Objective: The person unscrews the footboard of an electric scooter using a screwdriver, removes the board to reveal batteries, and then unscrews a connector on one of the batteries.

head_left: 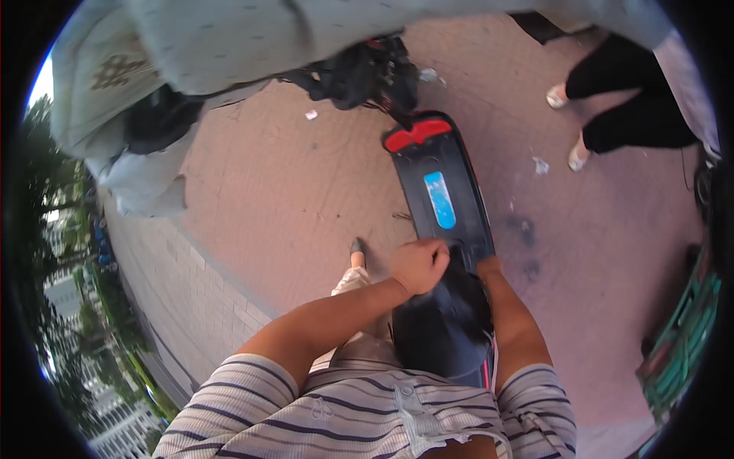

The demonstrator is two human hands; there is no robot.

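A long black board (417, 183) with a red end and a blue label runs away from me. On its near half is a dark, glossy, seat-like piece (436, 329), partly blurred. My left hand (417, 266) is closed at the upper left of that dark piece, fingers curled round its edge. My right hand (488, 268) is at the board's right side, level with the dark piece's top; its fingers are mostly hidden behind the edge.
Grey fabric (229, 42) overhangs the top. A black tangled assembly (359, 73) stands beyond the board. Another person (619, 107) in black trousers stands upper right. Green metal items (680, 336) line the right. Paving, trees and buildings (65, 294) show left.
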